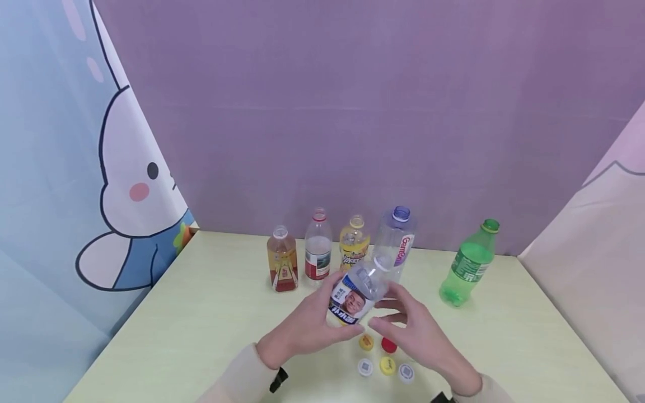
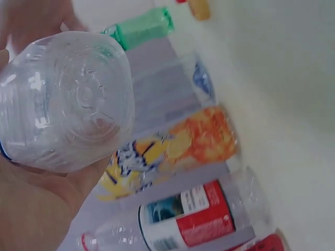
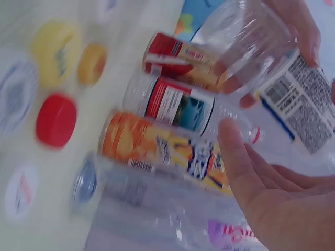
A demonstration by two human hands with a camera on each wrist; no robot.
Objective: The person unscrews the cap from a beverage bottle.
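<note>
An uncapped clear plastic bottle [image 1: 355,295], with a blue and white label showing a portrait, is tilted above the table. My left hand [image 1: 318,320] grips its lower body; its bare base [image 2: 86,97] faces the left wrist camera. My right hand [image 1: 414,326] is beside the bottle with fingers loosely bent and parted, holding nothing; in the right wrist view the hand [image 3: 277,196] looks apart from it. Below lie several loose caps: an orange-yellow cap [image 1: 366,342], a red cap [image 1: 389,345], a yellow cap [image 1: 387,365], a white cap [image 1: 365,367] and another white cap [image 1: 406,373].
Along the back stand an amber drink bottle [image 1: 283,263], a red-and-white-labelled bottle [image 1: 318,260], a yellow-labelled bottle [image 1: 354,246] and a tall bluish bottle [image 1: 385,235]. Farther right is a green bottle [image 1: 468,263]. Behind the pale table [image 1: 201,324] hangs a purple cloth [image 1: 353,112].
</note>
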